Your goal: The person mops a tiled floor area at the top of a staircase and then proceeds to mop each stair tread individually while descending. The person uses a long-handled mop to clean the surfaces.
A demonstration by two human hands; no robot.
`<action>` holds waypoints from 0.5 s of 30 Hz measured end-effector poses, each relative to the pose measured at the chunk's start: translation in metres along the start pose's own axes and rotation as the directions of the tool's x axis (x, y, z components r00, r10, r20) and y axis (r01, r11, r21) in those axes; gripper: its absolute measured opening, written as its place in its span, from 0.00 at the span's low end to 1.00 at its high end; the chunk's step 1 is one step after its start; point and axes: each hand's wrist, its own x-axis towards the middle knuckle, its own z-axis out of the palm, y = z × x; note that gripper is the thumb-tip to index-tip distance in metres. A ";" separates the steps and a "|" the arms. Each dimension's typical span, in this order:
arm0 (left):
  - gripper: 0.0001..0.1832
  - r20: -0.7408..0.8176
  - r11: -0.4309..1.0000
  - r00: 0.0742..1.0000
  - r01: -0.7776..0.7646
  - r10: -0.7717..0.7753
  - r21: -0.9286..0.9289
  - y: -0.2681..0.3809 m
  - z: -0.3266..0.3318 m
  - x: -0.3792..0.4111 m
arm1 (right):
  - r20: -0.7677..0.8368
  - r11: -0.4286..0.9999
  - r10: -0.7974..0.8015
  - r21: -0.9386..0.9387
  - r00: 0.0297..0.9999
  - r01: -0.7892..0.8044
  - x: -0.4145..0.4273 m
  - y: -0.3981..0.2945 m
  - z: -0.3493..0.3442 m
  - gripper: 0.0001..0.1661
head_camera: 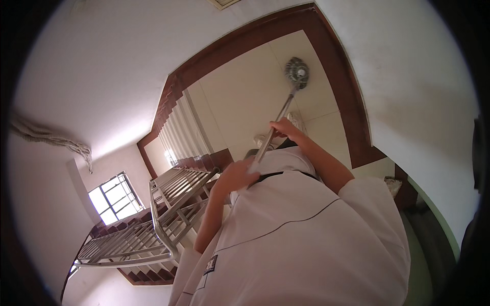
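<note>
A mop's metal handle (pixel 283 107) slants from my waist down to the tiled floor. Its grey mop head (pixel 291 69), blurred, lies flat on the pale tiles near the dark red border. My right hand (pixel 285 128) is closed around the middle of the handle. Higher up, close to my waist, my left hand (pixel 238 174) grips the handle's upper end; it is blurred and its fingers are partly hidden. My white shoes (pixel 295 120) stand just behind the mop head, on either side of the handle.
Stairs with pale treads (pixel 180 130) descend at the left of the landing. A metal stair railing (pixel 164 233) runs close by my left arm. White walls (pixel 405 95) bound the landing, with a dark red skirting (pixel 340 88). A barred window (pixel 116 199) and hanging cables (pixel 57 139) are at the left.
</note>
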 end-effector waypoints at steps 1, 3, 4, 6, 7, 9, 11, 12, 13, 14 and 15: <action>0.30 -0.016 1.000 1.000 -0.020 0.020 -0.009 -0.005 0.006 0.009 | -0.069 1.000 0.003 0.000 0.998 -0.004 -0.003 0.004 -0.007 0.16; 0.31 -0.047 0.998 0.997 -0.063 0.062 -0.023 -0.024 0.028 0.034 | -0.209 1.000 0.009 0.001 0.978 -0.009 -0.011 0.014 -0.021 0.17; 0.31 0.004 0.993 0.997 -0.074 0.074 -0.093 -0.023 0.032 0.046 | -0.251 1.000 0.028 0.003 0.968 -0.029 -0.010 0.022 -0.033 0.16; 0.31 0.107 0.970 0.988 -0.082 0.109 -0.230 -0.018 0.038 0.069 | -0.347 0.998 0.066 0.011 0.935 -0.066 -0.012 0.037 -0.055 0.16; 0.31 0.104 0.975 0.988 -0.091 0.114 -0.202 -0.009 0.039 0.075 | -0.406 0.997 0.082 0.021 0.910 -0.080 -0.014 0.043 -0.066 0.15; 0.30 0.102 0.984 0.987 -0.111 0.126 -0.141 0.005 0.043 0.081 | -0.371 0.986 0.162 0.106 0.914 -0.131 -0.022 0.055 -0.094 0.14; 0.30 0.108 0.978 0.982 -0.135 0.153 -0.157 -0.005 0.053 0.092 | -0.357 0.978 0.191 0.149 0.914 -0.147 -0.036 0.062 -0.093 0.13; 0.29 0.112 0.976 0.978 -0.159 0.177 -0.152 -0.009 0.054 0.098 | -0.374 0.980 0.175 0.159 0.911 -0.123 -0.044 0.060 -0.091 0.13; 0.29 0.131 0.978 0.977 -0.152 0.170 -0.141 -0.015 0.058 0.100 | -0.391 0.981 0.158 0.168 0.907 -0.098 -0.051 0.059 -0.087 0.13; 0.28 0.149 0.981 0.975 -0.144 0.163 -0.130 -0.022 0.062 0.099 | -0.404 0.980 0.172 0.160 0.899 -0.115 -0.053 0.065 -0.081 0.13; 0.28 0.171 0.983 0.971 -0.147 0.164 -0.110 -0.026 0.062 0.099 | -0.426 0.979 0.182 0.160 0.886 -0.124 -0.053 0.072 -0.076 0.13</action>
